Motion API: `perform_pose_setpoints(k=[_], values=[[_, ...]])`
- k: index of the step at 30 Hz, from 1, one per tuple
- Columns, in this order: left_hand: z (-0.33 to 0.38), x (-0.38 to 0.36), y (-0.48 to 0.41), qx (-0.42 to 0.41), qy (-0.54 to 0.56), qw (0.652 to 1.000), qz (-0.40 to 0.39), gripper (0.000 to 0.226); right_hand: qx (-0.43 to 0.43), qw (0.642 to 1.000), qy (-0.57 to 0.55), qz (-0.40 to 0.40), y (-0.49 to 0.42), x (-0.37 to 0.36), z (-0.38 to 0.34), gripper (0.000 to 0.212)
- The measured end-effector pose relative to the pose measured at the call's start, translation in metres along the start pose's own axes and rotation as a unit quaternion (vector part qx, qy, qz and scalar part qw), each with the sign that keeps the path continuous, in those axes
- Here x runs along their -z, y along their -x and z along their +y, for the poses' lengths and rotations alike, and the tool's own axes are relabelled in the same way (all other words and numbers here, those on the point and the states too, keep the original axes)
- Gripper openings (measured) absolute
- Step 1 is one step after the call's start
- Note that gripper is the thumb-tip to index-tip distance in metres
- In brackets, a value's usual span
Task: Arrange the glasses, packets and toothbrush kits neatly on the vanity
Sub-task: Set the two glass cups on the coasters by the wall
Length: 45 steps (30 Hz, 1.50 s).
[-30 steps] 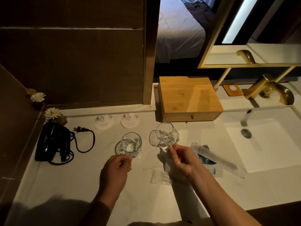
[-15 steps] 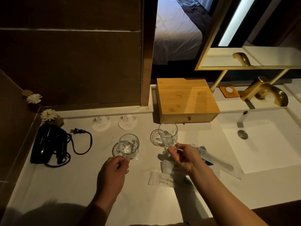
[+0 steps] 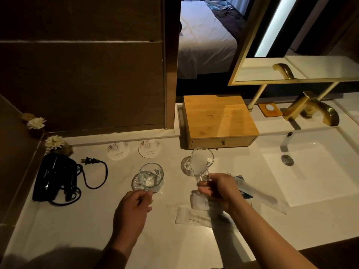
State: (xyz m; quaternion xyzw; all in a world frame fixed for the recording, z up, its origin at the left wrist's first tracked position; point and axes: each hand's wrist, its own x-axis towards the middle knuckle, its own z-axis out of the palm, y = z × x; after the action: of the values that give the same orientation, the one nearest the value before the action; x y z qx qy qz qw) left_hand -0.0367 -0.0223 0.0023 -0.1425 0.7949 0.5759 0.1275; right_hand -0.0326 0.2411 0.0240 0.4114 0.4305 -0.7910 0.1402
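Two clear glasses are in front of me over the white vanity [image 3: 81, 226]. My left hand [image 3: 134, 206] pinches the base of the left glass [image 3: 151, 176], which is over a round grey disc [image 3: 135, 184]. My right hand [image 3: 219, 191] grips the right glass [image 3: 202, 162] by its base and holds it tilted, mouth towards me, above a second disc [image 3: 184, 168]. White packets [image 3: 194, 216] lie flat under my right forearm. A toothbrush kit [image 3: 260, 197] in a clear sleeve lies to the right of that hand. Two round paper coasters [image 3: 118, 151] sit near the back wall.
A wooden drawer box [image 3: 219, 121] stands behind the right glass. At the left lies a black hair dryer [image 3: 54, 177] with its cord, and white flowers [image 3: 54, 142] stand in the corner. The sink basin [image 3: 314, 167] and gold faucet [image 3: 310, 109] are at the right.
My right hand has tipped the right glass so that its mouth faces me more. My left hand stays pinched on the left glass's base.
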Motion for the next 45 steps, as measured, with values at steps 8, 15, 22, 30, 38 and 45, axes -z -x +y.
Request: perform_pose_setpoints(k=[8,15,22,30,38,45], values=[[0.005,0.005,0.002,0.016,0.009,1.000,-0.012,0.011,0.263,0.863,0.410,0.132,0.012,-0.003,0.006,0.011],[0.007,0.022,-0.012,0.020,0.015,1.000,-0.018,0.019,0.294,0.810,0.480,0.165,-0.005,-0.012,0.009,0.012],[0.011,0.051,-0.038,0.012,0.052,0.998,0.027,0.019,0.338,0.800,0.480,0.121,-0.006,-0.044,0.008,0.010],[0.035,0.073,-0.088,0.022,0.172,0.982,0.076,0.019,0.363,0.811,0.455,0.064,-0.030,-0.120,0.000,0.015],[0.045,0.070,-0.128,0.033,0.221,0.971,0.088,0.015,0.343,0.828,0.439,0.066,-0.050,-0.149,-0.007,0.016],[0.041,0.063,-0.136,0.024,0.198,0.976,0.093,0.020,0.337,0.827,0.444,0.079,-0.059,-0.147,-0.005,0.017]])
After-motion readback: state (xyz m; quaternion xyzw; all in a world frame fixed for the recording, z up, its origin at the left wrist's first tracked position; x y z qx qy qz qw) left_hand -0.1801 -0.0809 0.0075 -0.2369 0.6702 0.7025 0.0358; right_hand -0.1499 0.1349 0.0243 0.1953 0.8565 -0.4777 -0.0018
